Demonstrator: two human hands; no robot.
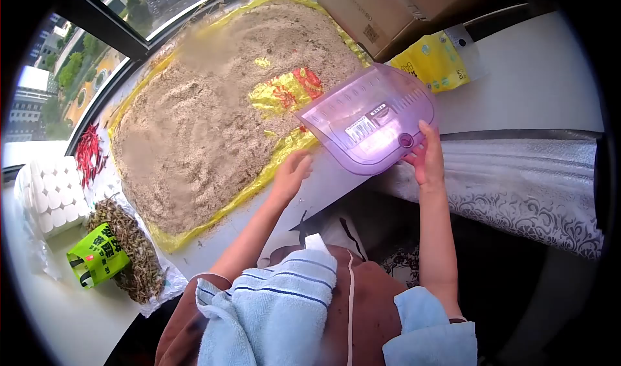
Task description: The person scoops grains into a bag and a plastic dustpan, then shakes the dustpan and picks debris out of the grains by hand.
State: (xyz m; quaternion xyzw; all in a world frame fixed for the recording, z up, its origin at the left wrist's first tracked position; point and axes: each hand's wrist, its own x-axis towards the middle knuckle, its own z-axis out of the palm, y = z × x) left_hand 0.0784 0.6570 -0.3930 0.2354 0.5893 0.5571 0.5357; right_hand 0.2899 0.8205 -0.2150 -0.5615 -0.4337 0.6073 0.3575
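A translucent purple plastic piece, curved at one end and with slots and a white label, is tilted over the sill's front edge. My right hand grips its near right edge, thumb on top and fingers partly behind it. Left of the purple piece, my left hand is raised with its fingers apart and nothing in it. Beyond that hand, a wide heap of beige, crumbly material lies on a yellow plastic sheet. A yellow and red patch of plastic shows within the heap.
A cardboard box and a yellow packet stand at the back right. Red chillies, white rolls, a green packet and dried plant pieces lie at the left. Silvery patterned fabric is at the right.
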